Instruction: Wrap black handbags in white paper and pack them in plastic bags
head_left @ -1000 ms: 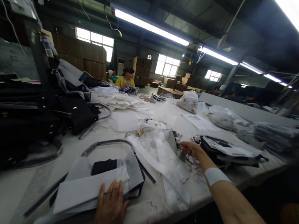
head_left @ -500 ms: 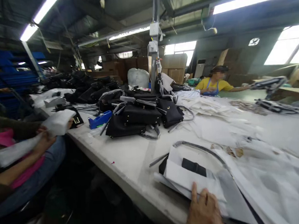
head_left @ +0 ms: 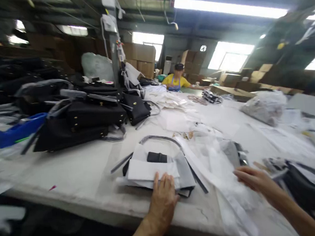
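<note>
My left hand [head_left: 162, 195] lies on the white paper [head_left: 142, 170] wrapped over a black handbag [head_left: 189, 192], its fingers stretched out flat. A small black strap piece [head_left: 157, 157] shows on top of the wrapping, and a wrapped handle [head_left: 159, 136] arches behind it. Off to the right, my right hand [head_left: 251, 179] hovers over thin white wrapping sheets [head_left: 220, 185]. Its fingers point left, stretched out, with nothing visible in them. Close by that hand are a grey and black wrapped item [head_left: 235, 152] and another dark bag [head_left: 307, 189].
Black handbags [head_left: 94, 114] are piled at the left beside a blue tape dispenser [head_left: 19, 130]. A post [head_left: 115, 59] rises behind them. A person in yellow [head_left: 178, 80] works across the table [head_left: 77, 179]. A filled clear plastic bag [head_left: 265, 106] sits at the right.
The view has swung right, and the seated person at the left is out of sight. My right hand has come into view. My left hand stays on the wrapped handbag.
</note>
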Action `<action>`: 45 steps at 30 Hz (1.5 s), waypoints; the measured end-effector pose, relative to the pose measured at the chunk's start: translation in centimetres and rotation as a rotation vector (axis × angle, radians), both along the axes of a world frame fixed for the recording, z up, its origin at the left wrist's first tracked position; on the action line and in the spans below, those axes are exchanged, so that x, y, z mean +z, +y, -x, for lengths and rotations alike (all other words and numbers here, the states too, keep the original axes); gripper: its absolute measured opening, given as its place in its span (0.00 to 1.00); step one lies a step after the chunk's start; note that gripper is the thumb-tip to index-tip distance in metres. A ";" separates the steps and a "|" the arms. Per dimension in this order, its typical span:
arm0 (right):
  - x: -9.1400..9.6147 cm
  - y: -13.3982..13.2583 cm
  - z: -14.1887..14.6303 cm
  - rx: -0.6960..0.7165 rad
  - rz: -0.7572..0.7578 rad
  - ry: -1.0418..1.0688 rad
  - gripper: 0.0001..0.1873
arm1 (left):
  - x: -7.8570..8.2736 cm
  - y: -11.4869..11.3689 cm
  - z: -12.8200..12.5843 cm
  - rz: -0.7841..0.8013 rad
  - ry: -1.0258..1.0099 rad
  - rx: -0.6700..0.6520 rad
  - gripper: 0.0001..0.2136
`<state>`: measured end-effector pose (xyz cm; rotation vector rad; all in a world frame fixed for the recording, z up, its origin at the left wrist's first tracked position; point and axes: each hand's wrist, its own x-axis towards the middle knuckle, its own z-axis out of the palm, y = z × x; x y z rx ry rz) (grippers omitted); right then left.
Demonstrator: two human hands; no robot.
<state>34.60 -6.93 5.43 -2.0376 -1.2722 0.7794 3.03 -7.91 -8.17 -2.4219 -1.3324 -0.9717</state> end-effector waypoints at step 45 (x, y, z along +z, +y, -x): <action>-1.4 18.8 16.4 1.332 -0.455 -0.677 0.29 | -0.2 -0.1 -0.3 -0.064 -0.050 0.006 0.16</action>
